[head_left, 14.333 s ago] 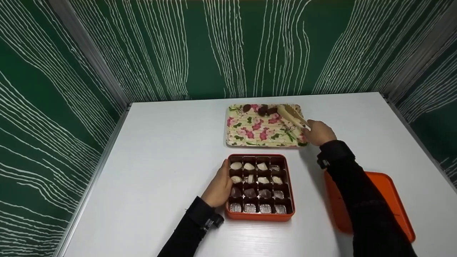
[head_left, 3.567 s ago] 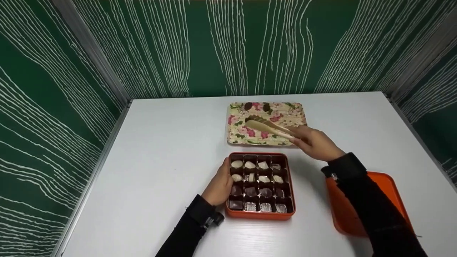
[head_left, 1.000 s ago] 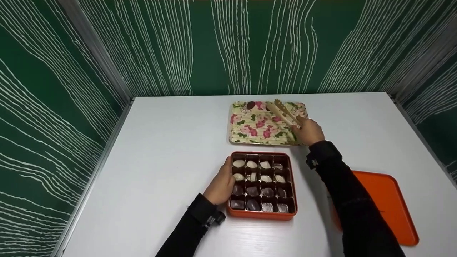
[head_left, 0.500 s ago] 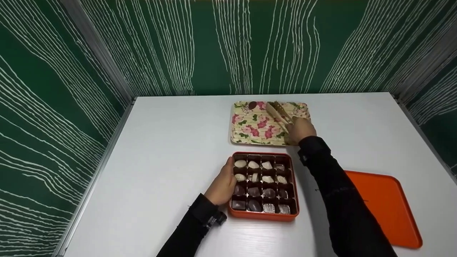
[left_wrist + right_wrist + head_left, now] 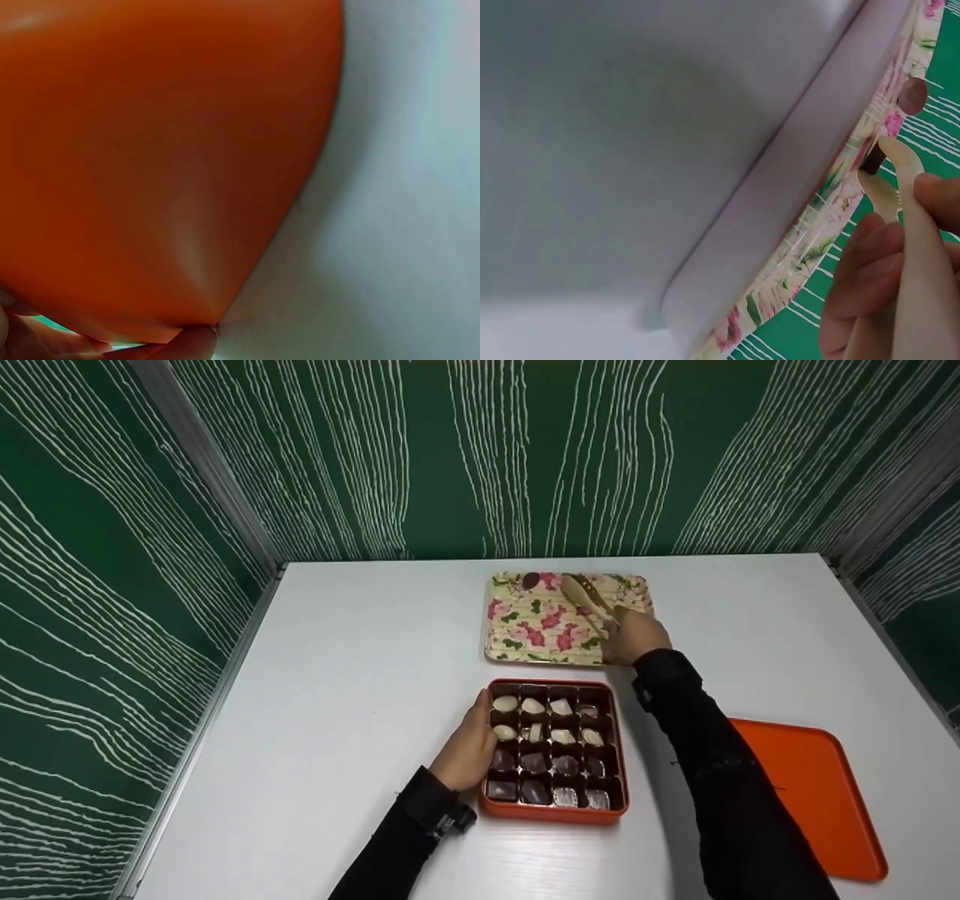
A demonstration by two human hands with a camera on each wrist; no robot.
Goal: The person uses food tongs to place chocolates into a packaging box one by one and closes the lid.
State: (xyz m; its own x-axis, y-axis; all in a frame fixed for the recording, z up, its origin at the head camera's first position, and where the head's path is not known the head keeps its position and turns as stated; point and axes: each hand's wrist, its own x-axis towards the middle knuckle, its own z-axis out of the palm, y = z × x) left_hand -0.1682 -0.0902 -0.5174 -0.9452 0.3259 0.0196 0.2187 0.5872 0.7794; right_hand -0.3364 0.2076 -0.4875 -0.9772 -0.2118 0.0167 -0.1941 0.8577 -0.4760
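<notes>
My left hand (image 5: 466, 750) holds the left side of an orange box (image 5: 553, 813), with its fingers along the outer wall. A dark divided insert in the box carries white chocolates (image 5: 505, 703) in the back rows and dark chocolates (image 5: 534, 791) in the front ones. Two front right compartments show ridged bottoms. Over the flowered tray (image 5: 517, 649), my right hand (image 5: 637, 634) grips pale tongs (image 5: 581, 594). In the right wrist view, the tong tips stand on either side of a dark chocolate (image 5: 873, 160). One round brown chocolate (image 5: 531, 580) lies to its left.
An orange lid (image 5: 817, 795) lies on the white table (image 5: 360, 660) at the right, partly under the right forearm. Green walls with white lines (image 5: 465, 457) stand behind the table and at both sides.
Since the oldest frame, dark chocolates have left the tray and three more sit in the box. Over the last second, the right hand moved slightly left and the tong tips drew together.
</notes>
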